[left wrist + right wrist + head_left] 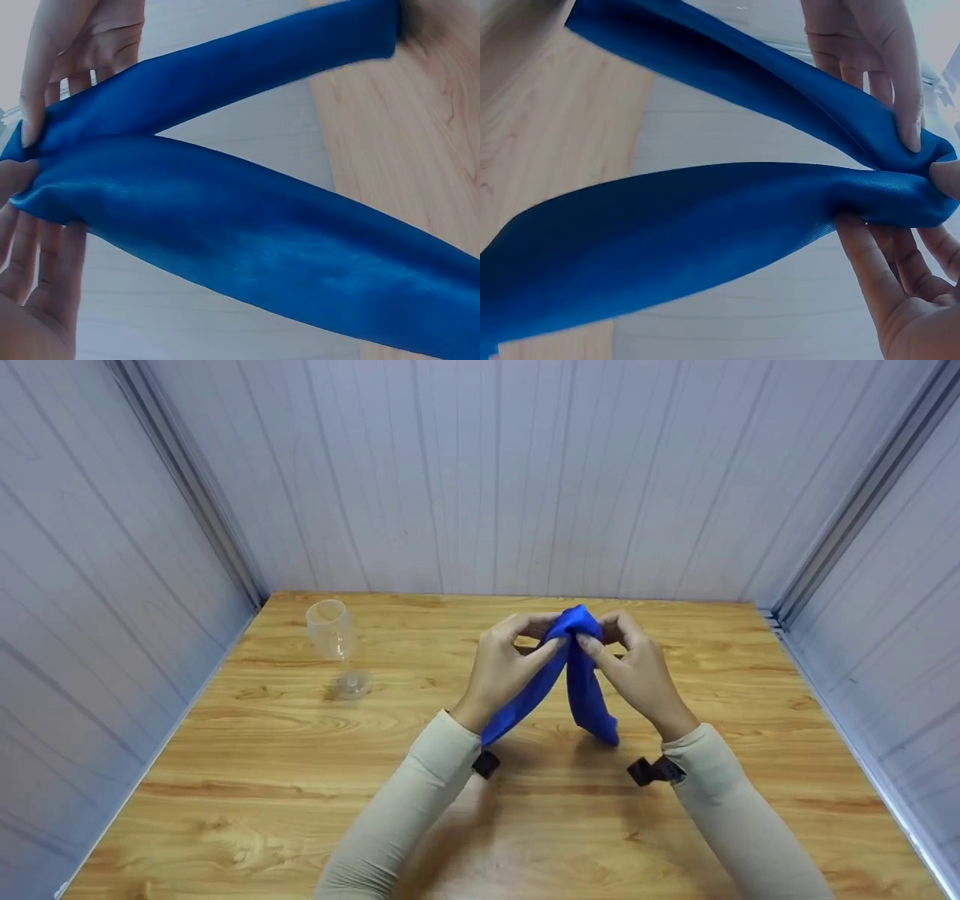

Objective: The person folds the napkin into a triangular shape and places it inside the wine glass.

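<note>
A shiny blue satin scarf (590, 697), folded into a long strip, is held up above the table by both hands. Its two tails hang down and spread apart from a bunched, crossed part at the top. My left hand (506, 660) pinches that top part from the left, thumb in front and fingers behind. From the other side my right hand (637, 667) does the same, the two thumb tips close together. In the left wrist view the scarf (225, 202) narrows toward the fingertips. The right wrist view shows the scarf (705, 232) curving round in a loop at the thumbs.
A clear stemmed glass (330, 631) stands upright on the wooden table (247, 780), toward the back left. Pale panelled walls (480, 480) rise behind the table and on both sides. A small black camera (643, 772) hangs at the right wrist, another (486, 765) at the left.
</note>
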The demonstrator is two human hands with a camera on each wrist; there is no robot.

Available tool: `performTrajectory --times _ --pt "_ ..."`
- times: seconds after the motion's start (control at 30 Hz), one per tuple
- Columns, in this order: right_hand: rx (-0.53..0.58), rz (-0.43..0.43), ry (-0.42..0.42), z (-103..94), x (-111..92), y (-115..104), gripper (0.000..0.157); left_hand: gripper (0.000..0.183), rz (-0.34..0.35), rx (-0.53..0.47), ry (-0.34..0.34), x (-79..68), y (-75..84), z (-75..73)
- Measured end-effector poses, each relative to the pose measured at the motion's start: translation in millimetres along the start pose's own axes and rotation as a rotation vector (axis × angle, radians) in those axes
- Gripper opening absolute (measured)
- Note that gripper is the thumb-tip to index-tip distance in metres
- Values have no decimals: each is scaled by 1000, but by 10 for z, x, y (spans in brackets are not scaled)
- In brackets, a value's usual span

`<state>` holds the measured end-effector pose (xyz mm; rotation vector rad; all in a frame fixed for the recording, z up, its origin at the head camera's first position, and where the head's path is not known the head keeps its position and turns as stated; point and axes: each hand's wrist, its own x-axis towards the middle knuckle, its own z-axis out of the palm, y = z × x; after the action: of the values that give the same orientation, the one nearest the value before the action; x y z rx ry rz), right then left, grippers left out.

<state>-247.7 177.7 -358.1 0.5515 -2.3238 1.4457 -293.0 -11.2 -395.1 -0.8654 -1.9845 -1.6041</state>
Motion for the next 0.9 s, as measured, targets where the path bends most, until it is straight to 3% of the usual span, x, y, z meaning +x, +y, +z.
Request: performTrajectory --times 0.27,0.43,0.7,0.8,0.9 --pt "109 -1 25 20 58 -11 20 32 -29 -93 49 15 9 34" --pt "205 11 34 29 74 5 20 33 -72 -193 33 -13 -3 68" --pt "257 -2 21 41 78 22 19 40 -132 -324 -14 -39 1 118" --pt "256 5 23 48 73 31 19 43 -155 -308 -48 -50 -1 119" --pt "257 11 30 54 72 33 18 48 -145 -231 -85 -50 -4 112"
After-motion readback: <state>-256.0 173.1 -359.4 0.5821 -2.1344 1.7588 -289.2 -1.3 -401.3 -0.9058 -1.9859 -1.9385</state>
